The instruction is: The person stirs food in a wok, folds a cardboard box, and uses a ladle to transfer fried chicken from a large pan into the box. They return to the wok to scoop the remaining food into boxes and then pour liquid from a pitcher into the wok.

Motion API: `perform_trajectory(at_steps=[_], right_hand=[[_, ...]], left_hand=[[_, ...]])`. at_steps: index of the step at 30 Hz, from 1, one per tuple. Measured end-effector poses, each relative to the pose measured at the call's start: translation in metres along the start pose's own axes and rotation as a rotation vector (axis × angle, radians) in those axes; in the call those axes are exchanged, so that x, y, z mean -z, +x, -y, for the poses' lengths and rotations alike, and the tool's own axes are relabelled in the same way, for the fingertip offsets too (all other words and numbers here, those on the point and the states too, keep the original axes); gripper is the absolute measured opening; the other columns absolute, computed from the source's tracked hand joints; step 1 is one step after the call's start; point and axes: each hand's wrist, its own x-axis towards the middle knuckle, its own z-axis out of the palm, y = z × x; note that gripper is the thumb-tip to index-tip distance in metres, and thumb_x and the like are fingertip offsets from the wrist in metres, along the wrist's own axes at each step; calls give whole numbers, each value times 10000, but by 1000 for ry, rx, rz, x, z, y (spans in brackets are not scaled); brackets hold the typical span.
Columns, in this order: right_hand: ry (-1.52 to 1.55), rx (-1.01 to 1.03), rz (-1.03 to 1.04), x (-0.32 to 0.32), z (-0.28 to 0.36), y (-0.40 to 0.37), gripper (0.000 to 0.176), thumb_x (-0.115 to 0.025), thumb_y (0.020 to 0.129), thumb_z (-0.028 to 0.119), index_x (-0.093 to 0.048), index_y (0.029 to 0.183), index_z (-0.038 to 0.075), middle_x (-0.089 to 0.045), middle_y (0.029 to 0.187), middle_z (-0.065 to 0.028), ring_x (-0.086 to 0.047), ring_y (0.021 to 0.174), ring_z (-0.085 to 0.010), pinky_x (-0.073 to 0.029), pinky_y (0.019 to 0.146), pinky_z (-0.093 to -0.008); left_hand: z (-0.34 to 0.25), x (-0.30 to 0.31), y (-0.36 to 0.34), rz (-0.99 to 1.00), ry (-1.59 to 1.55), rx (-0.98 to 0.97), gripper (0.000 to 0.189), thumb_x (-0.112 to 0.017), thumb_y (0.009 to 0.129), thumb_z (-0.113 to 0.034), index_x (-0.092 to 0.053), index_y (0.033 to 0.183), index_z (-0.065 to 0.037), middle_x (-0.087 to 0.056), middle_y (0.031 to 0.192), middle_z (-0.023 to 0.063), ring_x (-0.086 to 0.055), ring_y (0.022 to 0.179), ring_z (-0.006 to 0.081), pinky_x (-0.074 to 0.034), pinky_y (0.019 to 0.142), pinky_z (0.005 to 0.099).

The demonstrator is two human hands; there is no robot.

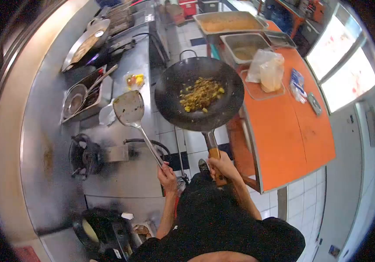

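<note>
My right hand (pixel 222 167) is closed around the wooden handle of a dark wok (pixel 170 98), which I hold up over the gap between the two counters. Brown fried food with yellow bits (pixel 201 94) lies in the middle of the wok. In my left hand (pixel 167 178) is the metal handle of a wok spatula (pixel 129 108). Its broad, stained blade points up and away from me, to the left of the wok and apart from it. Just beyond the blade, red and yellow pieces (pixel 136 81) sit on the steel counter.
A gas burner (pixel 84 156) is on the steel counter (pixel 56 183) at left, near a tray with a strainer (pixel 74 99). Another wok (pixel 84 46) stands farther back. The orange table (pixel 279 139) at right bears food trays (pixel 231 22) and a plastic bag (pixel 271 72). Tiled floor (pixel 196 142) shows between.
</note>
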Motion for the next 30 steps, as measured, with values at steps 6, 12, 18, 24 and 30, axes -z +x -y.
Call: perform_trajectory(at_steps=[6,12,18,24,30], right_hand=[[141,-89,-16,33,-25,-100,208,-603,853,102,-445,968,29,-477,586,-37,-501,425,-137,-433,379,-295],[116,-56,-288,79,-64,-201,225,-608,843,111,-437,960,25,-509,587,-39,-510,422,-137,-432,382,-286],[202,39,-492,139,-121,-255,203,-604,835,86,-444,942,18,-517,578,-45,-517,425,-138,-451,390,-300],[294,53,-602,189,-172,-281,221,-612,825,79,-462,974,13,-518,604,-35,-521,437,-131,-457,391,-297],[306,61,-629,205,-206,-284,207,-619,813,86,-482,949,10,-515,592,-32,-519,429,-135,-454,384,-294]], left_hand=[[-42,-19,17,153,183,-129,261,-433,991,-262,-532,1012,-21,-399,609,-31,-373,535,40,-298,459,213],[-111,-74,34,481,692,-766,389,-497,932,-166,-484,1304,-54,-546,731,98,-580,677,237,-458,612,355],[-189,-200,-55,952,1185,-970,441,-546,874,-134,-518,1308,-207,-592,874,131,-617,784,332,-491,686,442],[-210,-249,-113,1213,1547,-1215,401,-554,870,-154,-559,1265,-220,-588,843,147,-622,719,314,-491,644,433],[-141,-322,-136,1350,1357,-1381,411,-561,853,-153,-568,1259,-220,-613,798,145,-632,710,312,-494,625,432]])
